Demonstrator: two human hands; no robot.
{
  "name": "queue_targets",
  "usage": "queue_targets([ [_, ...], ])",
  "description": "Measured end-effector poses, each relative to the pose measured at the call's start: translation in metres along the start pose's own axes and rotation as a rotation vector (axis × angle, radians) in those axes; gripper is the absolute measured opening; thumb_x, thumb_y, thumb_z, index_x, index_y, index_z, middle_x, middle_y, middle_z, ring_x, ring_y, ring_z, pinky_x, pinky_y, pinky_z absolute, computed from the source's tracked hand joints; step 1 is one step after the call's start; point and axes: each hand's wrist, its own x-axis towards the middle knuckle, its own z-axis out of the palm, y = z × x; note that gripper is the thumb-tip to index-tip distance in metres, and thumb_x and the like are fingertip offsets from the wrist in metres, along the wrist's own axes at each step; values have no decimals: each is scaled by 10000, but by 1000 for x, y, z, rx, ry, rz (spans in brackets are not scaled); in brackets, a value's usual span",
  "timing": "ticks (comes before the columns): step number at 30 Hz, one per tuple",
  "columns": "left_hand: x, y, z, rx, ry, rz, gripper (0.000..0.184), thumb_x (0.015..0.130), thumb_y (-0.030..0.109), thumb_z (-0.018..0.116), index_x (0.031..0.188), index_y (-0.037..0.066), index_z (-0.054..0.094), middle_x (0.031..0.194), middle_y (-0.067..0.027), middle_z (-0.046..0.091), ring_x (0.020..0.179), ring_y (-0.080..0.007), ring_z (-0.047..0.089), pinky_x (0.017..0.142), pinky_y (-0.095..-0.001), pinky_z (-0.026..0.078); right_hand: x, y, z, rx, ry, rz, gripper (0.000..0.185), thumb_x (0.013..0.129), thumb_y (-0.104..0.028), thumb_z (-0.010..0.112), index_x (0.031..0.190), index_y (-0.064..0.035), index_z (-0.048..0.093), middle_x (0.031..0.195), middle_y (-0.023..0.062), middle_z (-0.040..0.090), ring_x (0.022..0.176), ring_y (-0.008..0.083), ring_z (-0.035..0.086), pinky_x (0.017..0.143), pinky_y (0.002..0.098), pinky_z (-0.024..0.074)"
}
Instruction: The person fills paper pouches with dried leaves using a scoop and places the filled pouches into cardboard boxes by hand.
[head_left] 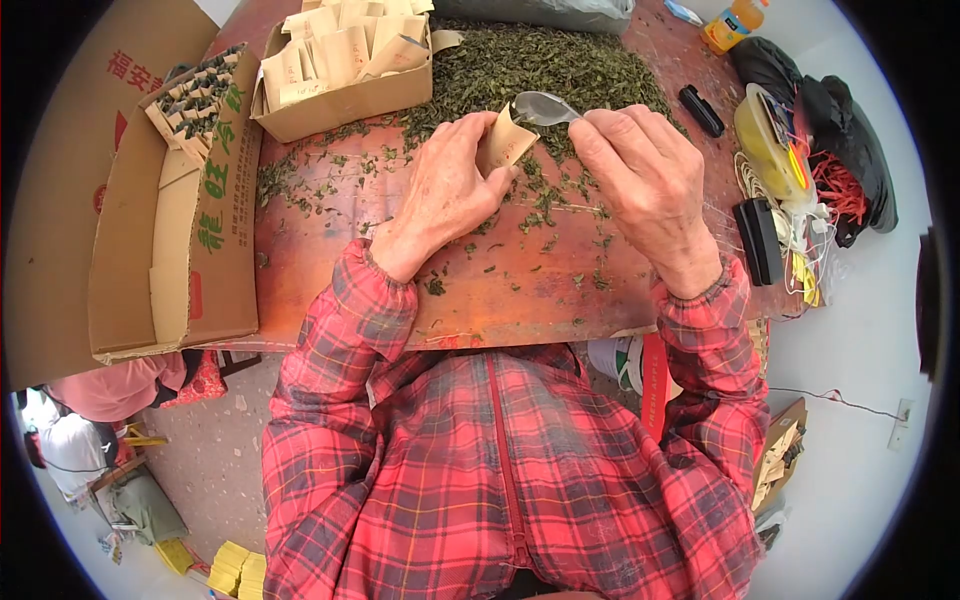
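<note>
My left hand (450,185) is closed around a small brown paper packet (507,143), tilted with its mouth toward the upper right. Between the fingers of my right hand (645,170) is the handle of a metal spoon (545,108). The spoon's bowl lies at the packet's mouth; whether any leaves are in it I cannot tell. Behind both hands spreads a large heap of dried green leaves (560,60), with loose bits scattered over the reddish wooden table (340,270).
A carton (350,115) of paper packets stands at the back left. A taller box (225,250) holds filled packets at the left edge. To the right are a black case (757,240), a black object (701,110), a yellow container (770,145) and an orange drink bottle (735,25).
</note>
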Motion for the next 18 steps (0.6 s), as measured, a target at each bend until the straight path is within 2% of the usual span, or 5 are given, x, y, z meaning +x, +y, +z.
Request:
queue_targets([
  [2, 0, 0, -1, -20, -3, -16, 551, 884, 161, 804, 1374, -17, 625, 1140, -213, 725, 880, -304, 761, 792, -405, 620, -1, 1, 0, -7, 37, 16, 289, 780, -68, 784, 1058, -24, 718, 954, 58, 673, 825, 225, 677, 683, 362, 556],
  [5, -1, 0, -5, -54, 31, -54, 536, 900, 144, 797, 1369, -34, 609, 1153, -210, 741, 901, -288, 784, 809, -395, 631, -7, 2, -5, 34, 20, 160, 320, 760, 71, 736, 1067, -20, 739, 971, 90, 725, 818, 274, 711, 689, 388, 580],
  [9, -2, -7, -4, -55, -12, -77, 518, 915, 126, 790, 1360, -51, 592, 1163, -208, 761, 975, -278, 799, 844, -382, 641, -26, -4, 6, 73, -52, 257, 273, 770, 30, 721, 1031, -49, 716, 902, 70, 690, 827, 263, 701, 673, 384, 574],
  [15, -4, -7, -3, -75, 39, -84, 484, 903, 104, 790, 1322, -45, 601, 1123, -209, 774, 967, -307, 799, 835, -394, 642, -37, -18, 15, 139, -80, 355, 280, 759, 49, 699, 1020, -52, 709, 890, 78, 681, 825, 273, 703, 670, 397, 575],
  [18, -5, -5, -4, -145, 22, -121, 499, 864, 121, 794, 1305, -1, 594, 1096, -235, 709, 980, -390, 719, 854, -472, 587, -38, -19, 21, 178, -71, 364, 287, 754, 55, 696, 1017, -57, 706, 882, 79, 673, 821, 276, 702, 666, 404, 573],
])
